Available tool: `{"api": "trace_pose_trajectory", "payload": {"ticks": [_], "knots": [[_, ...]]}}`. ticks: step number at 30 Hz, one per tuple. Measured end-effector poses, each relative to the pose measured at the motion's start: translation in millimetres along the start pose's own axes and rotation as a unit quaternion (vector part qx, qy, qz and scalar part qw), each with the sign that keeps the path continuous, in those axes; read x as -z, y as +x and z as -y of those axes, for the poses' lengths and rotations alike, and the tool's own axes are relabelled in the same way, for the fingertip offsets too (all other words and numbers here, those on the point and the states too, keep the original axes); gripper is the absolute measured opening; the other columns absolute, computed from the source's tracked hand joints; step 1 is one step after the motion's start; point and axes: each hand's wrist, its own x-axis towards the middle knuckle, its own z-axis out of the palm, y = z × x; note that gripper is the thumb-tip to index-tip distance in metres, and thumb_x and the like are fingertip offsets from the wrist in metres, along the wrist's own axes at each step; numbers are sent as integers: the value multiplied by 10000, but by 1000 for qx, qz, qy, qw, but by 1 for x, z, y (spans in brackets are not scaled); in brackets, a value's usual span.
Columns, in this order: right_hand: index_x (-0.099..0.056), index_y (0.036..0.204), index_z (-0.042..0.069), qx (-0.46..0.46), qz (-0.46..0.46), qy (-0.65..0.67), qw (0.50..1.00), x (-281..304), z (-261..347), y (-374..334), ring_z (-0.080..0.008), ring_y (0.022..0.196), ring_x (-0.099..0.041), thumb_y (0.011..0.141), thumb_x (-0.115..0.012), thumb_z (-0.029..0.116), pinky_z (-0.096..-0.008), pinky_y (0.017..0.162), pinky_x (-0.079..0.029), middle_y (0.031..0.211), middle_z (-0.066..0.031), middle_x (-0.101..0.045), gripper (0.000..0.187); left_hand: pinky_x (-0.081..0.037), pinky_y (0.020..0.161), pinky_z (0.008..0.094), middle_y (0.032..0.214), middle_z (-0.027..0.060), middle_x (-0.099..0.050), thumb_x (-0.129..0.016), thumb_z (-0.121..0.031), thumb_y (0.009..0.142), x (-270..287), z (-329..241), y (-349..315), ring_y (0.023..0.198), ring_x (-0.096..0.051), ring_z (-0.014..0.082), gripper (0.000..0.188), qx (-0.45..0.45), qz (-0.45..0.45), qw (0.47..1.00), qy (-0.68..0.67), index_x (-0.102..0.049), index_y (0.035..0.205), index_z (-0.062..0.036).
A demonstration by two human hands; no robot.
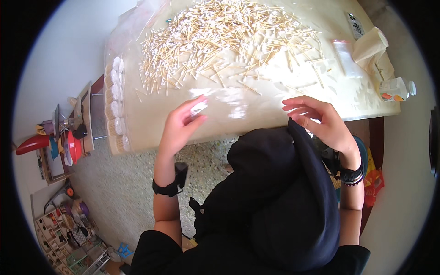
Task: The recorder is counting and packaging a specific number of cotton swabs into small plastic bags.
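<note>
Cotton swabs [215, 34] on the desk [144, 123] are judged light and snappable, best gripped mid-stick; left hand [180, 125] and right hand [324, 121] are held loosely spread.

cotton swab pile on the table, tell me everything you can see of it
The cotton swab pile is a wide, loose heap of thin tan sticks, apparently wooden, with white, cottony tips. Its swabs crisscross at many angles over the far part of the cream tabletop, thinning into scattered singles on the near side. The left hand and right hand are nearer the wearer, neither visibly touching it.
</note>
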Motion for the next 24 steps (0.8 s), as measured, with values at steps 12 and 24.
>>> {"api": "trace_pose_trajectory", "payload": {"ticks": [12,24], "knots": [[-679,913,58,627,211,-26,749,65,87,-91,-117,818,-640,786,-600,-55,-213,740,-524,951,-49,-670,187,-240,1077,465,1365,259,-356,-617,-166,833,71,45,-9,1286,-309,401,640,-57,-228,845,481,-327,1395,-63],[-660,920,11,431,59,-142,889,95,80,-52,-154,842,-630,777,-578,-69,-252,757,-497,933,-85,-668,184,-323,1055,402,1341,179,-415,-642,-16,750,-73,-20,83,1257,-374,345,720,-196,40,908,369,-318,1391,-61]]}}
